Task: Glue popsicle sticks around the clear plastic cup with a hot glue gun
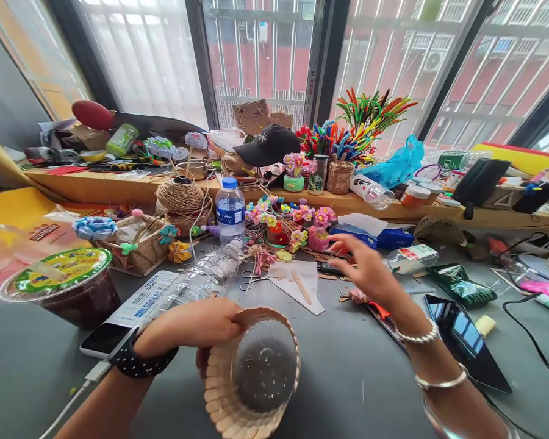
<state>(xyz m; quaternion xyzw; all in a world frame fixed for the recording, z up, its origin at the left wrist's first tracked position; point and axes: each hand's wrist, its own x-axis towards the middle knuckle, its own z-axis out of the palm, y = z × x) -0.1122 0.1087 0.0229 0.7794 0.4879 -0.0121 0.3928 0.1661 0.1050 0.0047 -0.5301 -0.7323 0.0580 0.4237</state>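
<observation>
My left hand (201, 326) is closed on the rim of a round cup (222, 390) with wooden craft sticks lined up around a clear plastic inside. The cup is tilted, so its mouth and clear bottom face me. Holding nothing that I can see, my right hand (373, 274) hovers over the desk with its fingers apart. A dark-handled tool (328, 268) lies just beyond its fingertips, partly hidden. One loose craft stick (302, 288) rests on a white paper sheet (315, 303). Small scissors (256, 279) lie left of the paper.
A clear plastic bottle (204, 277) lies behind my left hand. A lidded drink cup (80, 299) and a phone (101, 340) are at left. At right is a dark tablet (466, 341). Twine (183, 204), a water bottle (230, 213) and pipe-cleaner flowers (297, 213) stand behind.
</observation>
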